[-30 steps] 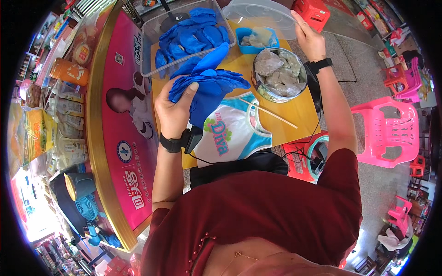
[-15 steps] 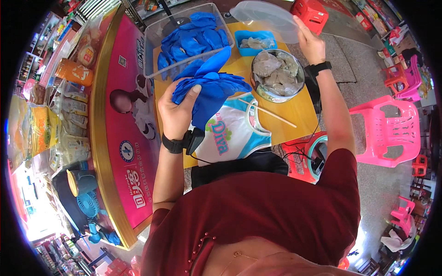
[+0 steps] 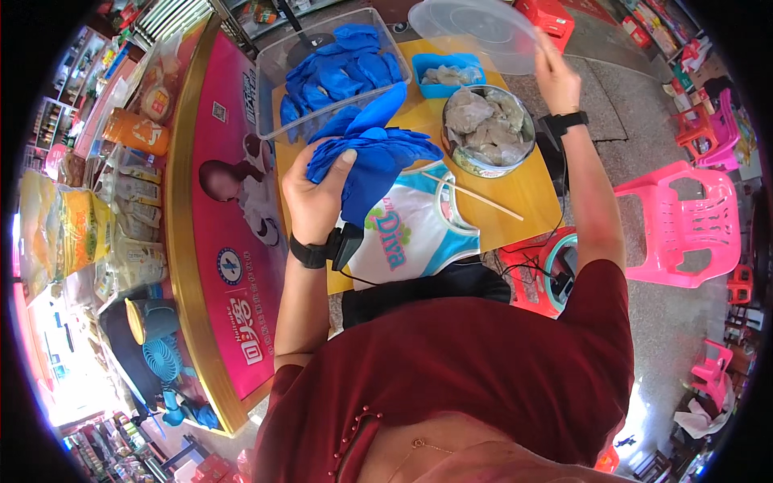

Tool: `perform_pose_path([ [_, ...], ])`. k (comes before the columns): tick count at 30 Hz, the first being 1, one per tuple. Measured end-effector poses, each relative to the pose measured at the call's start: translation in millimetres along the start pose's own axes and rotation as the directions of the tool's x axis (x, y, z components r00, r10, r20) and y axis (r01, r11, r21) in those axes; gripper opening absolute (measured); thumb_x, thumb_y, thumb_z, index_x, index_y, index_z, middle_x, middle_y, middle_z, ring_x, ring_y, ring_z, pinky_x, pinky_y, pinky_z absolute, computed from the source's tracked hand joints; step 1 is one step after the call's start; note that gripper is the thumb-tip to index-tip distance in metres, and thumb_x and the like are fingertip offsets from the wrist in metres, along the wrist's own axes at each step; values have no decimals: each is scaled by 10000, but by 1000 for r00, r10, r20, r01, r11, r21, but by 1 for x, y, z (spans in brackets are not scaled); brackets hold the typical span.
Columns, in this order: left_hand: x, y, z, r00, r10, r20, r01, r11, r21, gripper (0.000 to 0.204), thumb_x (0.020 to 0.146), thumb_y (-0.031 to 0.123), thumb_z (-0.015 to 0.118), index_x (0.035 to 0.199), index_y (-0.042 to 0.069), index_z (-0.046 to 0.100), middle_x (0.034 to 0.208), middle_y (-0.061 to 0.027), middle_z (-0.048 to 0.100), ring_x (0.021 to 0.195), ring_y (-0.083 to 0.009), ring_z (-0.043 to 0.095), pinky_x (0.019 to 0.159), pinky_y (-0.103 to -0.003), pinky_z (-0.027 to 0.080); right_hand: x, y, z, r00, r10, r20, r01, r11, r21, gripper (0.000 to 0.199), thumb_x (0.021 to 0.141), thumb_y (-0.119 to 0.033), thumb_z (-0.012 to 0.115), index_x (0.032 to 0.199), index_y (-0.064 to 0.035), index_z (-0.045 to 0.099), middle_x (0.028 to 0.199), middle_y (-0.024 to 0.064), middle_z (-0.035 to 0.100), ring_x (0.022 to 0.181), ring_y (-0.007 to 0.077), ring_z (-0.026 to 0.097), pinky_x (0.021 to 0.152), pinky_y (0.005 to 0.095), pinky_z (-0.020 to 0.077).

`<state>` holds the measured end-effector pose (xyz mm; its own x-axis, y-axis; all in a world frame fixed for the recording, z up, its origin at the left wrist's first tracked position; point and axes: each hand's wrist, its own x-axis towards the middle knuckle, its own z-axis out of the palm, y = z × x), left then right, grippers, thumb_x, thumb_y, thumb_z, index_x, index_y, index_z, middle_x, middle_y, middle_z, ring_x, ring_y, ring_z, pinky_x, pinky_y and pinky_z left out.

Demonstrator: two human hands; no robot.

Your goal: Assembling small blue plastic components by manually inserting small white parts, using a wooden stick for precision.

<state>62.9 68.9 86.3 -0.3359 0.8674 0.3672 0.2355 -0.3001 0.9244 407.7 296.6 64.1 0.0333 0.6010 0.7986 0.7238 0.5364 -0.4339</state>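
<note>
The left hand (image 3: 318, 189) was closed on a fanned bundle of thin blue sheets (image 3: 372, 165), with the thumb pressed on top and the other fingers mostly hidden below. The bundle was in the air above the yellow table (image 3: 523, 229), just in front of the clear plastic box (image 3: 270, 113), in which crumpled blue pieces (image 3: 342, 72) lay. Whether the sheets were cloth or film, I could not tell. They looked light and soft, and some layers spread freely, so I judged that they could slip apart if the pinch became loose; the gathered end, near the thumb, seemed the best place to hold.

The right hand (image 3: 557, 84) grasped the translucent plastic lid (image 3: 471, 32) at its near rim, and the lid was tilted beyond the table. It appeared light and a little flexible, not very fragile, but smooth; a firm hold at the rim seemed suitable. Between the hands stood the round tin (image 3: 491, 167), filled with greyish film-like material (image 3: 487, 121), and near it the small blue basket (image 3: 435, 87).
</note>
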Motion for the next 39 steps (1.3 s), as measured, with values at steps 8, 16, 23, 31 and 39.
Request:
perform_pose_path([
  [8,3,7,-9,999,-7,-37,7,1000,-20,250,820,82,752,1025,-32,663,883,-23,686,789,-64,604,741,-206,483,3,-27,-40,926,368,84,-376,881,285,428,913,-164,604,1337,-181,542,656,-6,605,496,51,543,461,213,479],
  [16,-9,5,-14,991,-84,106,99,985,-140,244,825,78,745,1033,-19,663,905,-18,690,800,-70,608,752,-210,482,-94,-127,-36,517,299,802,-692,697,186,444,873,-111,568,1317,-117,544,599,17,562,397,74,489,354,229,384],
  [23,-36,-63,-27,951,-234,201,91,834,544,569,784,274,762,1247,10,566,1124,-194,655,1037,-309,639,885,-360,493,-173,-151,-17,163,204,965,-853,520,34,501,877,-164,546,1360,-56,469,614,51,581,407,107,526,360,271,425],
  [31,-39,-47,-51,972,-224,70,170,879,445,282,821,210,713,1011,4,687,913,-179,696,815,-278,685,714,-325,523,-180,-114,-14,785,31,619,-36,999,-4,320,871,-348,605,938,-34,613,725,200,618,709,387,632,620,485,498],
  [39,-57,-46,-70,997,-75,14,61,896,440,223,823,124,700,1004,-2,664,881,-116,698,766,-186,670,695,-296,512,-199,-73,-52,512,184,839,-27,980,-199,172,868,-213,592,906,-48,562,943,165,610,955,366,572,780,479,459],
])
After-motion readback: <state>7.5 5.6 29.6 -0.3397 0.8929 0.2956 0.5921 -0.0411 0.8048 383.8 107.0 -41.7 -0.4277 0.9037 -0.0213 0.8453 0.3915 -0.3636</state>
